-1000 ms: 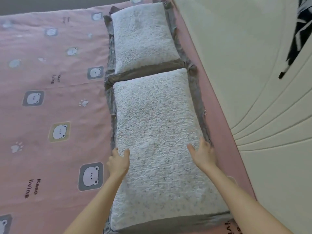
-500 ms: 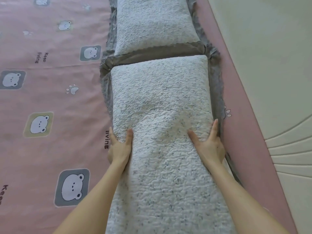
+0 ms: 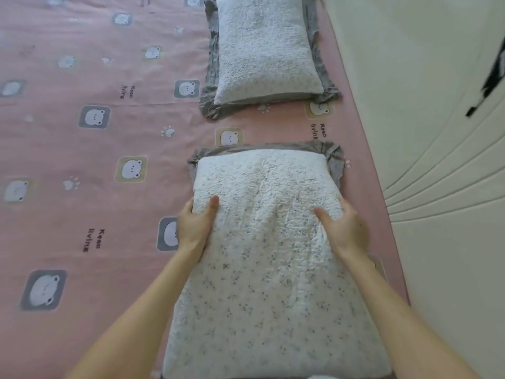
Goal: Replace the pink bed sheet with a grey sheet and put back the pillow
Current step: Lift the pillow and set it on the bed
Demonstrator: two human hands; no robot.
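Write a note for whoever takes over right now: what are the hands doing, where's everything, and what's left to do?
Left hand grips the near pillow's left edge, thumb on top.
Right hand grips its right edge likewise.
Far pillow lies further up, apart from it.
Pink sheet is still spread under both pillows; no grey sheet in view.
Done: nothing finished yet.
Left: clear both pillows, swap sheets, put pillows back.

We record: light bright, soft, even; shadows faint. We note mild blur throughout, the pink sheet [image 3: 54, 149] smeared worst toward the left and upper edges.
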